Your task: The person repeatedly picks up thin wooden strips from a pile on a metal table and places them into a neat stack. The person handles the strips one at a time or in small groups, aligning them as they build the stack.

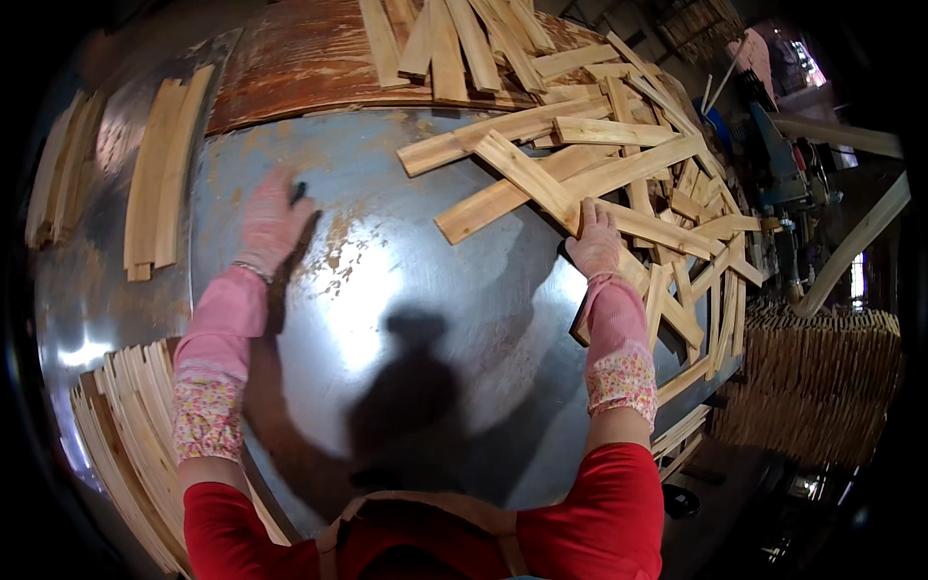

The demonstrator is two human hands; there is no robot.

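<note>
Over the left part of the metal tabletop (435,271), my left hand (269,224) reaches forward in a pale pink glove, slightly blurred. Its thumb stands apart from the fingers, and a small dark patch shows between them; whether this is a thing or shadow I cannot tell. My right hand (594,244), gloved alike, is at the near edge of a jumbled pile of wooden slats. Its fingers bend over the near end of a wooden slat (527,177) that slants away to the far left. The palm side is hidden.
Loose slats (449,53) lie on a reddish-brown board (290,68) at the far side. Slat stacks lie at the left (155,174) and near left (135,406). Beyond the table's right side stand a blue machine (778,159) and a large stack of wood strips (822,377).
</note>
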